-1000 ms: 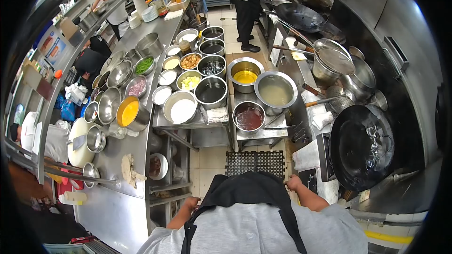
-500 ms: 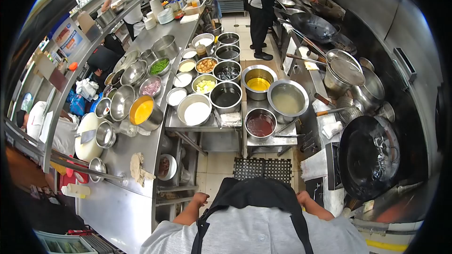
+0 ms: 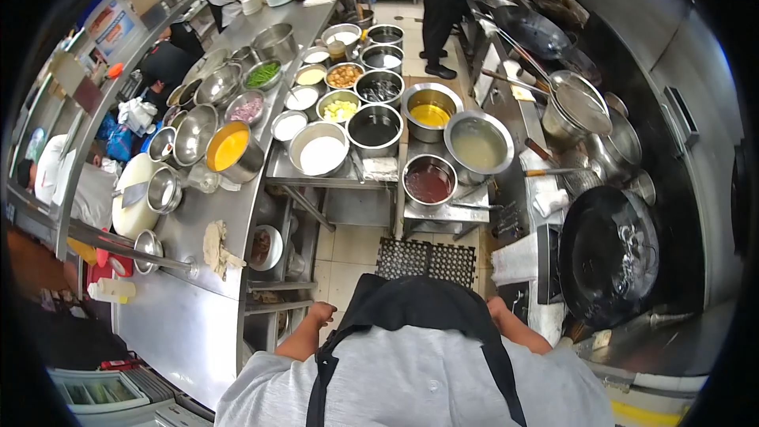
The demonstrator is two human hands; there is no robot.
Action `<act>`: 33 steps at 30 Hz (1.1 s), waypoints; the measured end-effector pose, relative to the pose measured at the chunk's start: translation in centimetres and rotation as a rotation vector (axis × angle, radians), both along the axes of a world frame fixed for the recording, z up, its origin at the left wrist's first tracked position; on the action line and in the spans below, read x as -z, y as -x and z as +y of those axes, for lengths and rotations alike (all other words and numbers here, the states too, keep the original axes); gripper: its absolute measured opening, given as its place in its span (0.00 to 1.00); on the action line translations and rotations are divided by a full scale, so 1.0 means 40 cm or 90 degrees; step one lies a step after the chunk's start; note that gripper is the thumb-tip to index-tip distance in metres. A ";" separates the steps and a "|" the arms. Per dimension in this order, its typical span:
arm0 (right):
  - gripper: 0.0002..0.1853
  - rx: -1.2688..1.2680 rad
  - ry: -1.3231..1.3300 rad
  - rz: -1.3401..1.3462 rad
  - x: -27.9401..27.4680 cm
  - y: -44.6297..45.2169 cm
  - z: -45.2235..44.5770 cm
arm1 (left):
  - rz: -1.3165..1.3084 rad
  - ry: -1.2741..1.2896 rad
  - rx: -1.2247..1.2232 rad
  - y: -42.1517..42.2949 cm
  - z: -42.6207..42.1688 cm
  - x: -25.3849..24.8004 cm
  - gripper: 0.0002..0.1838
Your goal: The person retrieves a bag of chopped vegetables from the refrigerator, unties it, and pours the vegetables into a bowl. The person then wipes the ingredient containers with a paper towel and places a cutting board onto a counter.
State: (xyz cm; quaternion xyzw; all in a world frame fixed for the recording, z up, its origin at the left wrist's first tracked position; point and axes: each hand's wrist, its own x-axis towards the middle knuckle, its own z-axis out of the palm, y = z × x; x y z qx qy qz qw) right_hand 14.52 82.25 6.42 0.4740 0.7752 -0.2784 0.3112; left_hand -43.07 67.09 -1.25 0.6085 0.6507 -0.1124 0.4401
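Observation:
My left hand [image 3: 322,314] hangs beside my black apron [image 3: 419,304], its fingers curled in and nothing showing in them. It is nearest to the steel counter's lower shelves, where a white bowl [image 3: 274,247] with dark reddish food sits. On my other side, my right hand [image 3: 496,308] is partly covered by the apron's edge, so its fingers do not show clearly. A large black wok [image 3: 601,269] stands on the stove to its right. Neither hand appears to touch a pot or a surface.
Ahead stand several pots, including dark red liquid [image 3: 429,180], cloudy liquid [image 3: 479,142] and yellow oil [image 3: 429,115]. A crumpled cloth [image 3: 215,247] lies on the left counter [image 3: 182,308]. A black rubber mat [image 3: 427,259] covers the floor before me. A co-worker [image 3: 444,8] stands at the far stove.
My view has tilted and shifted slightly, so the counters and pots sit higher and a little further left. Both hands stay low at my sides.

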 end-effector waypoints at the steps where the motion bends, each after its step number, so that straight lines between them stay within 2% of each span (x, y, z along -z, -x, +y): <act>1: 0.10 -0.006 -0.004 0.014 0.005 -0.001 0.005 | -0.111 0.062 -0.212 -0.004 -0.003 -0.016 0.18; 2: 0.10 -0.012 -0.008 0.028 0.009 -0.001 0.009 | -0.138 0.088 -0.288 -0.014 -0.002 -0.030 0.15; 4: 0.14 0.359 0.051 0.064 0.020 0.015 0.010 | -0.187 0.127 -0.446 -0.036 0.001 -0.070 0.10; 8: 0.18 0.369 0.031 0.055 0.022 0.017 0.008 | -0.175 0.138 -0.493 -0.056 0.009 -0.123 0.11; 10: 0.17 0.205 -0.048 0.109 0.032 0.011 0.003 | -0.168 0.132 -0.492 -0.063 0.019 -0.130 0.11; 11: 0.17 0.207 -0.047 0.108 0.038 0.009 0.001 | -0.164 0.129 -0.492 -0.067 0.023 -0.134 0.11; 13: 0.15 0.444 0.066 0.066 -0.002 0.027 -0.003 | -0.158 0.124 -0.495 -0.066 0.026 -0.127 0.11; 14: 0.15 0.442 0.067 0.065 -0.034 0.035 -0.012 | -0.157 0.123 -0.497 -0.063 0.026 -0.116 0.11; 15: 0.14 0.425 0.053 0.073 -0.064 0.043 -0.017 | -0.178 0.106 -0.439 -0.044 0.022 -0.059 0.11; 17: 0.12 0.384 0.040 0.084 -0.069 0.047 -0.001 | -0.198 0.083 -0.405 -0.037 0.016 -0.036 0.12; 18: 0.12 0.276 0.023 0.099 -0.058 0.030 -0.008 | -0.128 0.073 -0.305 -0.044 0.031 -0.049 0.12; 20: 0.13 0.244 0.006 0.094 0.023 -0.016 -0.023 | -0.056 0.063 -0.232 -0.045 0.037 -0.046 0.13; 22: 0.14 0.303 0.006 0.075 0.098 -0.038 -0.037 | -0.057 0.132 -0.332 -0.036 0.044 -0.001 0.15; 23: 0.17 0.341 0.011 0.123 0.090 -0.045 -0.047 | -0.057 0.130 -0.352 -0.041 0.058 -0.022 0.15; 25: 0.20 0.389 0.017 0.189 0.069 -0.058 -0.054 | 0.089 0.217 -0.149 -0.064 0.098 -0.083 0.19; 27: 0.19 0.397 0.016 0.200 0.060 -0.054 -0.043 | 0.073 0.229 -0.217 -0.071 0.103 -0.097 0.18; 29: 0.19 0.399 0.013 0.206 0.058 -0.050 -0.031 | 0.054 0.241 -0.268 -0.065 0.088 -0.057 0.17; 30: 0.19 0.395 0.009 0.211 0.057 -0.043 -0.023 | -0.012 0.128 -0.269 -0.047 0.049 0.006 0.13; 31: 0.19 0.390 0.002 0.216 0.054 -0.040 -0.016 | -0.077 0.015 -0.266 -0.042 0.032 0.040 0.19; 32: 0.19 0.382 -0.005 0.224 0.053 -0.035 -0.012 | -0.081 0.014 -0.263 -0.053 0.038 0.021 0.19; 33: 0.19 0.375 -0.013 0.235 0.050 -0.031 -0.006 | -0.056 0.093 -0.355 -0.065 0.042 -0.008 0.19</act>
